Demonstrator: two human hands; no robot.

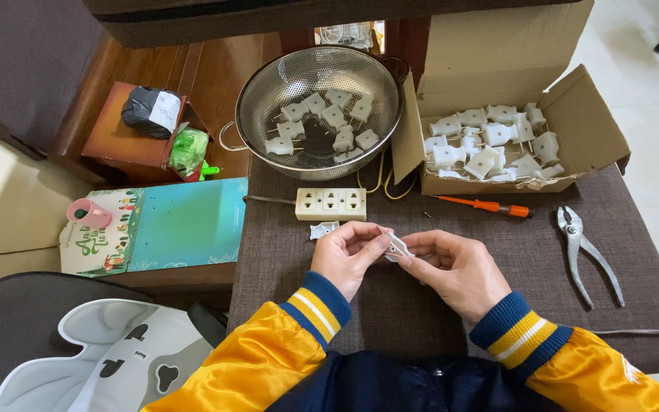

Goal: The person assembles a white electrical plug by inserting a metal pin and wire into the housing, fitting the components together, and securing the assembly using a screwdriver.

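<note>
1. Both hands meet over the brown mat (451, 320). The left hand (345, 255) and right hand (455, 267) pinch one small white plug (398, 246) between thumb and fingertips, fingers narrow and closed on it from either side.
2. The plug is small and only its edges are held. A slip of either thumb could likely drop it onto the mat just below the fingers, or let it bounce off the near edge.
3. Its thin metal pin (385, 229) juts up and left of the fingertips. Pressing sideways on the pin could bend it, or it could prick a finger.
4. A loose white part (323, 229) lies just beyond the left fingers, beside the socket strip (331, 204). A careless sweep of the left hand could knock it off, and it looks easy to lose.
5. A tiny screw (425, 214) sits beyond the right fingers, near the screwdriver (482, 205). It could roll or be brushed away unnoticed.
6. The pliers (585, 252) lie well to the right of the right hand; the sleeve could catch them on a reach.
7. The colander (318, 111) and box (520, 145), both holding plugs, stand far beyond the fingers. A reach across the strip could snag its cord and drag things.
</note>
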